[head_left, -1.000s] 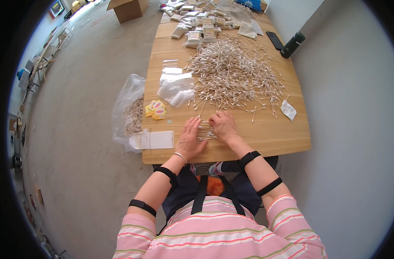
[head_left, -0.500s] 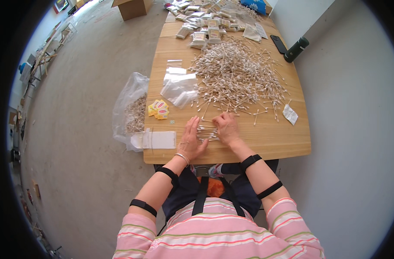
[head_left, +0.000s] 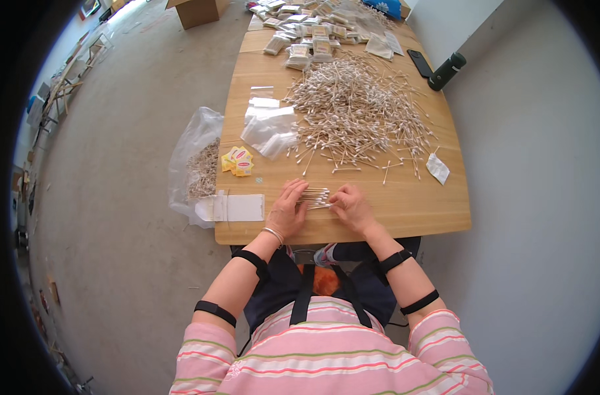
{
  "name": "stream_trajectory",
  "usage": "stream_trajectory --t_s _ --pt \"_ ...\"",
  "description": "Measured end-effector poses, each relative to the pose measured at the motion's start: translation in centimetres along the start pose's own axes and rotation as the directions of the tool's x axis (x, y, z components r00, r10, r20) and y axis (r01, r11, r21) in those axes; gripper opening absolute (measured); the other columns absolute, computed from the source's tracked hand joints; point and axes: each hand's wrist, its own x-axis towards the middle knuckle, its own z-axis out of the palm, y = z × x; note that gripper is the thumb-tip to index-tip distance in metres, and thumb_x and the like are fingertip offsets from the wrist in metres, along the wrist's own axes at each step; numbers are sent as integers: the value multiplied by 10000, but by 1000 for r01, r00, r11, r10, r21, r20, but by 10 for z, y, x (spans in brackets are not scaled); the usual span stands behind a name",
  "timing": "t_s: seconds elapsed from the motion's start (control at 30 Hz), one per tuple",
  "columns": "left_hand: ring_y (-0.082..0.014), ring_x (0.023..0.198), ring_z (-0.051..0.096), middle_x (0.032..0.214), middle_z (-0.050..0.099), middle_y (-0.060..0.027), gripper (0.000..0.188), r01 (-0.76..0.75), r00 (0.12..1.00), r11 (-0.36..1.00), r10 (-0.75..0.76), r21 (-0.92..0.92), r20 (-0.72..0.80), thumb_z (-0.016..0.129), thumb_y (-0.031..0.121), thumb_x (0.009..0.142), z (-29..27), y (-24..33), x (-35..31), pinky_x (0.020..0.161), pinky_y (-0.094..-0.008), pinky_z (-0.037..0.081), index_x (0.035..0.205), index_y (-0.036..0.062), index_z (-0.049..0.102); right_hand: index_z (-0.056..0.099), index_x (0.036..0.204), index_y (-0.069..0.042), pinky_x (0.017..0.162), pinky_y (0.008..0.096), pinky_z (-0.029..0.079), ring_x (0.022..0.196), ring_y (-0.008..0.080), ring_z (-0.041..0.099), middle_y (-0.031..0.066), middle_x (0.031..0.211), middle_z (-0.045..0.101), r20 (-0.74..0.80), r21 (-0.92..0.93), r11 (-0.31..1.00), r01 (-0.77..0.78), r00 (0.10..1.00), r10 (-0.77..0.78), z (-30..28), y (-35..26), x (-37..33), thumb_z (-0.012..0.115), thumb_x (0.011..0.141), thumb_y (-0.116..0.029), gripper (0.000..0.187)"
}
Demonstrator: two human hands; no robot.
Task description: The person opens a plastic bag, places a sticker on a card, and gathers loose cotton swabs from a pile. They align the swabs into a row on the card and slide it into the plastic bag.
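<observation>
A small row of cotton swabs [head_left: 317, 197] lies side by side near the front edge of the table. My left hand [head_left: 288, 205] is cupped about the left ends of this row, fingers on the far side and thumb on the near side. At the right ends, the bent fingertips of my right hand [head_left: 350, 205] pinch the tip of a swab; the fingers partly hide it. Beyond both hands spreads a large loose pile of cotton swabs [head_left: 356, 108].
Clear plastic bags [head_left: 271, 131], yellow cards [head_left: 238, 161] and a white box [head_left: 246, 207] lie on the left. A crumpled tissue [head_left: 437, 169], dark bottle [head_left: 447, 71] and phone [head_left: 419, 63] are on the right. Filled packets [head_left: 299, 54] crowd the far end. A sack [head_left: 198, 164] stands beside the table.
My right hand has drawn back to the right and slightly nearer, uncovering the white tips of the row. My left hand's thumb has closed in toward the fingers around the swabs.
</observation>
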Motion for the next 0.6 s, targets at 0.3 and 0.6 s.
stream_trajectory --t_s 0.3,0.6 --pt "-334 1206 480 1207 560 -170 363 47 994 990 -60 -133 -93 586 0 800 1 0 1 1042 -429 358 1161 7 556 567 803 -33 724 386 456 832 310 549 115 844 561 2 7 997 76 997 -76 2 0 -1 646 750 -26 95" --pt "-284 1058 548 1072 622 -128 121 -77 995 997 76 -12 -67 653 127 841 -13 1 6 912 -357 440 932 54 683 574 960 -42 823 395 448 931 334 551 148 948 581 58 125 988 -86 995 80 -8 -20 20 611 811 -70 155"
